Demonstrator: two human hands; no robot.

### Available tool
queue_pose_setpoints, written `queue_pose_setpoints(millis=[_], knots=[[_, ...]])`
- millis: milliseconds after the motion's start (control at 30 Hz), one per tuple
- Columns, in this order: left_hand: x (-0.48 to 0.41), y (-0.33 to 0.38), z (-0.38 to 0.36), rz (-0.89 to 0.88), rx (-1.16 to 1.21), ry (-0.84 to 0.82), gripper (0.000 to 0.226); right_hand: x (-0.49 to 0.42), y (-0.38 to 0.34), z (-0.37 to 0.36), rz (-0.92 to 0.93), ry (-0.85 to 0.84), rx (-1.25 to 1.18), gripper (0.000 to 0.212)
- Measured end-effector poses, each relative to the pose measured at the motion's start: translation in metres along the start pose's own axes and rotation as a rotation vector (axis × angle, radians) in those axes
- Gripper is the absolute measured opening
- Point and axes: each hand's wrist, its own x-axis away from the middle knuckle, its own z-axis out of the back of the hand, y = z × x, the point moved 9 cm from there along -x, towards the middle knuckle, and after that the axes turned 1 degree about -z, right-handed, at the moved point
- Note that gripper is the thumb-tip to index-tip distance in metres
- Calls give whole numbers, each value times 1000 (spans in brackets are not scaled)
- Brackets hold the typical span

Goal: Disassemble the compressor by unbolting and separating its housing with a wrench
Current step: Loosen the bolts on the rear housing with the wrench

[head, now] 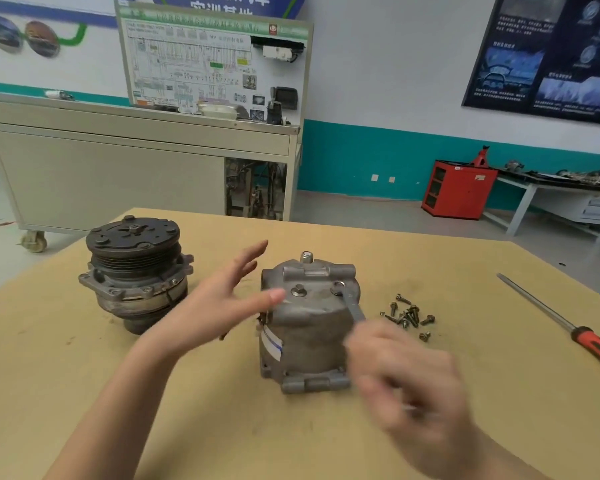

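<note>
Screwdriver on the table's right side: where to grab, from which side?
Take the screwdriver by its red-and-black handle, the thick end nearest the person. The thin steel shaft lies flat on the table and offers little to grip. Come from above on the right, fingers wrapping across the handle. The right hand is nearest but holds the wrench, so likely free it first.

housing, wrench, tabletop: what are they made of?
Housing: likely cast aluminium; dull grey, matte, rough skin.
Wrench: probably steel; smooth, brighter sheen.
Tabletop: tan fibreboard or similar; matte, scuffed, exact board unclear.
</note>
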Motion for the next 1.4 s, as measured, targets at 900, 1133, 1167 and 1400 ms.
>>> queue_pose_setpoints(millis=[900, 1133, 1167, 1400], knots=[[-10, -42, -3, -9, 296, 206, 83, -108, 235, -110, -1372, -93, -906, 43], [-9, -43, -4, 6, 264, 193, 81, -65, 252, -24, -1305, 792, -1160, 46], [-9, -42, -4, 6, 260, 195, 82, -50, 252, -9, -1279, 911, -1115, 45], [-9, -39, -4, -4, 243, 199, 85, 10, 225, 56, -1061, 1255, -813, 39]])
